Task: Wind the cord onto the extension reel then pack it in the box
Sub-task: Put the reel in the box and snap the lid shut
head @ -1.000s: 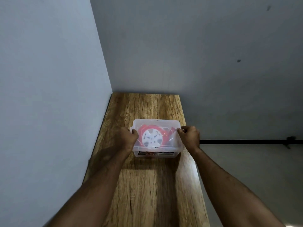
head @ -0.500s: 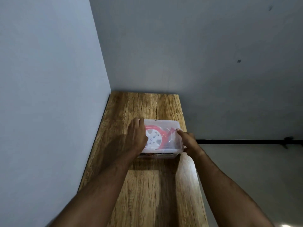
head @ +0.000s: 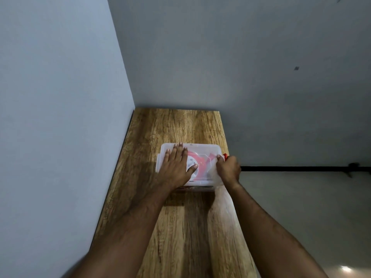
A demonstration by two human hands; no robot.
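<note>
Head view shows the reel (head: pixel 197 165) already inside the clear box (head: pixel 202 183) on the wooden table (head: pixel 180 227). Left hand (head: pixel 175 167) lies flat, fingers straight, on the lid (head: pixel 202 149) (likely pinning it down), while the right hand (head: pixel 228 167) curls around the red latch (head: pixel 225 155) at the box's right end, probably to lock it.

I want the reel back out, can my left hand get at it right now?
Probably not: the lid covers the box, and the left hand lies flat on it above the reel.
</note>
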